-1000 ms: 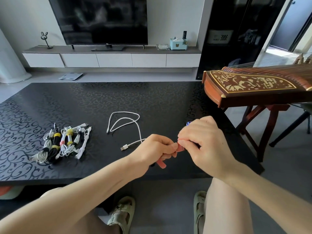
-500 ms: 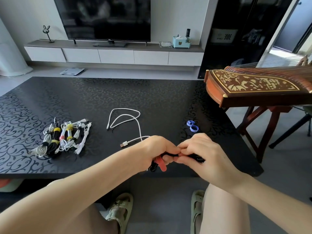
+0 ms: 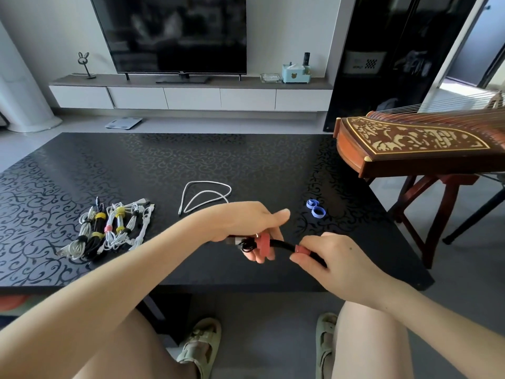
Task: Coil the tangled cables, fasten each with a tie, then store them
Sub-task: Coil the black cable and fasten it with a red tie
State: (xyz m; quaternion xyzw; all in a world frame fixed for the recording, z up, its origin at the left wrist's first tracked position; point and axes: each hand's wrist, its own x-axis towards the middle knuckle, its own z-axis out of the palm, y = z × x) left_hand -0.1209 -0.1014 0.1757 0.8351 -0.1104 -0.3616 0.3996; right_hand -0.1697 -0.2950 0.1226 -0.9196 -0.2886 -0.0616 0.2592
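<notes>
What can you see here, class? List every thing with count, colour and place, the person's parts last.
black cable: one, black, held above table's near edge
red ties: two, red, round the black cable
white cable: one, white, loose, mid-table
tied bundles: several, white and black, table's left
blue ties: two, blue, table's right
table: one, black, patterned
television: one, black, far wall
zither: one, red-brown, right, on stand
left hand: one, fingers grip black cable
right hand: one, fingers grip black cable
</notes>
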